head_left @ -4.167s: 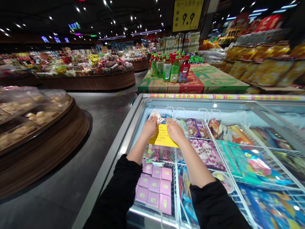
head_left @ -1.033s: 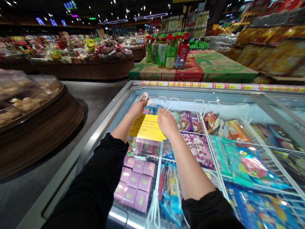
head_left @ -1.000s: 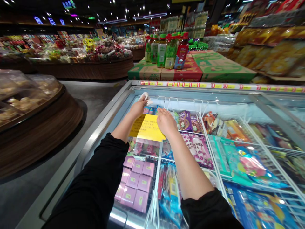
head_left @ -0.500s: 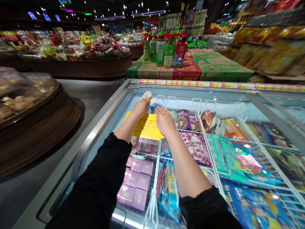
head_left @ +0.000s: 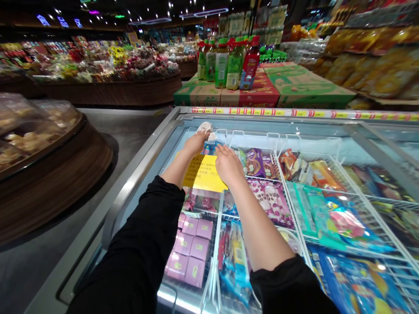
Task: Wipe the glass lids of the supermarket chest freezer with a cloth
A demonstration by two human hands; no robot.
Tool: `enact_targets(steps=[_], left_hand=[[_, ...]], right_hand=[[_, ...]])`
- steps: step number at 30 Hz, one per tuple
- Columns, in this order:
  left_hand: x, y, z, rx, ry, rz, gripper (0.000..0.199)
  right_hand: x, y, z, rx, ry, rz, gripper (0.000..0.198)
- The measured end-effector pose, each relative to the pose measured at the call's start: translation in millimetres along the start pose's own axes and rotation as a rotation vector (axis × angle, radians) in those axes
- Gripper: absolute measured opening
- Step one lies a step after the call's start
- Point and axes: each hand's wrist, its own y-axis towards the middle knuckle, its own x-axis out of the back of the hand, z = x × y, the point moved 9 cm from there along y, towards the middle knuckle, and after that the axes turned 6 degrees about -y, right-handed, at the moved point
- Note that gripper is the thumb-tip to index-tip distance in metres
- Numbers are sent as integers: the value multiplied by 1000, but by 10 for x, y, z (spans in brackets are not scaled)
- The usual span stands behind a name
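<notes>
Pale cloth (head_left: 205,127) sits at the far L corner area of the freezer's glass lid (head_left: 253,141), bunched in the L hand (head_left: 195,141), fingers clamped on it, thumb side twd the middle. Main risk, prob.: grip is on one edge only, so the cloth could slip or drag if it snags on the frame. Also poss.: the R hand (head_left: 230,165), right by the edge of the yellow notice (head_left: 209,176), could lift or crease that sheet if it shoves sideways; and if weight goes on the glass, the lid might shift. Cloth looks off-white, crumpled, soft, w/ a loose fold hanging past the fingertips; cloth vs. paper wipe, can't tell. R hand lies palm-down, fingers straight & approx. together, nothing seen in it; whether the palm presses the glass, can't tell. Notice lies flat betw. the two arms, partly hidden by the L forearm; text too small to read. Below the glass: pink boxes (head_left: 193,244) in rows, nearest the person; purple packets (head_left: 254,162) & teal bags (head_left: 327,218) to the R, in wire baskets. Beyond the far rim: price-label strip (head_left: 262,111), then cartons (head_left: 307,85) w/ drink bottles (head_left: 221,63) standing on top.
</notes>
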Motion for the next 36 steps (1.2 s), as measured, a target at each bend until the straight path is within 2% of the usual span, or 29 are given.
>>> enact_targets(steps=[4,6,8,10,14,16,19,22,26,30,32,36], left_hand=[[-92,-204,-125,-211,-86,69,58],[-81,-293,-101,-291,-133,101,55],[-20,-242,4,-260,-123,88,54],[56,-70,120,-156,-66,44,54],[63,243,146,-11,26,12,55],[2,237,74,-32,18,26,54],[-75,38,-31,-156,-43,76,54],[-21,-100,4,-197,-74,102,55],[149,130,176,-16,15,40,56],[121,395,141,102,81,22,59],[27,413,45,59,88,49,60],[-93,351,-116,-147,-13,109,57]], right_hand=[[43,-13,35,4,-8,-20,56],[42,-18,46,10,-9,-10,56],[35,-20,46,12,-8,-6,56],[30,-18,34,10,-3,-16,55],[2,-3,13,6,8,-20,56],[-8,8,10,2,9,-10,56],[5,31,7,-12,8,11,56],[49,59,-20,-12,-1,19,56],[161,97,-142,-11,-31,-86,55],[128,130,-234,2,-21,-115,57],[85,145,-242,12,-9,-100,57],[53,155,-238,15,8,-90,58]])
